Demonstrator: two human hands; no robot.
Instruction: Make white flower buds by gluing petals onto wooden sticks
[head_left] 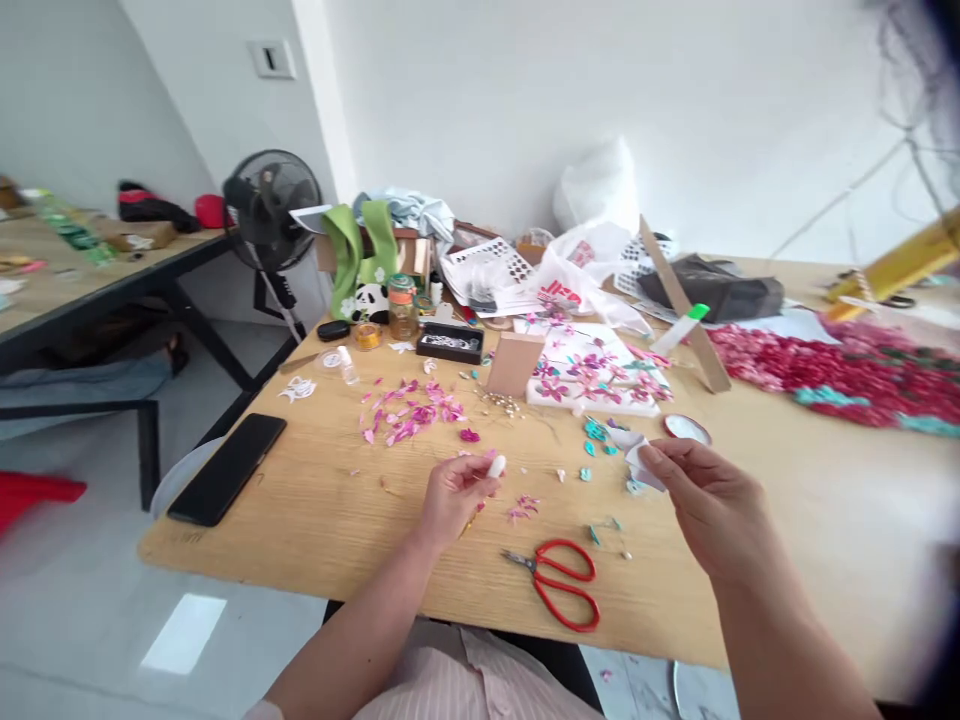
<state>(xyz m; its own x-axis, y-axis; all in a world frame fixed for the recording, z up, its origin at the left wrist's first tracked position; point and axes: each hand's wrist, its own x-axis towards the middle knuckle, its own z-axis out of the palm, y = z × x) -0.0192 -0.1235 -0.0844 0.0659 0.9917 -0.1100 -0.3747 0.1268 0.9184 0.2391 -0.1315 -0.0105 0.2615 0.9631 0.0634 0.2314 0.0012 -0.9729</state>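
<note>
My left hand hovers over the wooden table, fingers pinched on a small white tube-like piece with a bit of pink at it. My right hand is raised to the right, holding a crumpled white scrap of paper between thumb and fingers. Red-handled scissors lie shut on the table between the hands, near the front edge. Loose pink petals are scattered beyond my left hand, and teal bits lie near my right hand.
A black phone lies at the table's left edge. A white board with pink flowers, a cardboard piece, a black tray, jars, bags and a red-pink flower heap crowd the back. A fan stands left.
</note>
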